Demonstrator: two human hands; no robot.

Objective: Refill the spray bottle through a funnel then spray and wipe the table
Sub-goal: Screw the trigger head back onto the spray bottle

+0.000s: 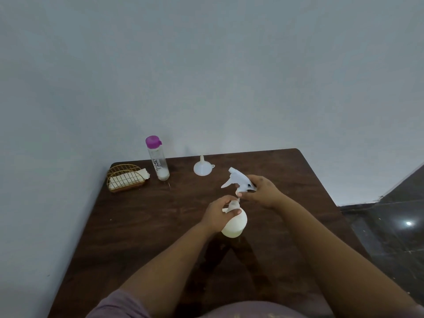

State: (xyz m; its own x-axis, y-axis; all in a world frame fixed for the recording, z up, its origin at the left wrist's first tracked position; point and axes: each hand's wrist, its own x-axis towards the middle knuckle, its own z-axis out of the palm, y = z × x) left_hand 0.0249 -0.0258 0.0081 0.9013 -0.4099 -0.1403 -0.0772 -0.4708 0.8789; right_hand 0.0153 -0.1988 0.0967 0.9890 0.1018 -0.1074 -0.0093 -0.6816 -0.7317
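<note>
Head view: left hand (220, 213) grips the spray bottle (235, 223) neck on the worktop (142, 226) while right hand (261, 191) pinches the trigger head (236, 179); lift it straight, clearing the dip tube.

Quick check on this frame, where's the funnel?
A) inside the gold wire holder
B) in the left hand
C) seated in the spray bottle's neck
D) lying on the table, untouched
D: the funnel rests wide end down on the table, spout up, clear of both hands; the right hand holds the trigger head and the left hand grips the spray bottle at its neck.
</note>
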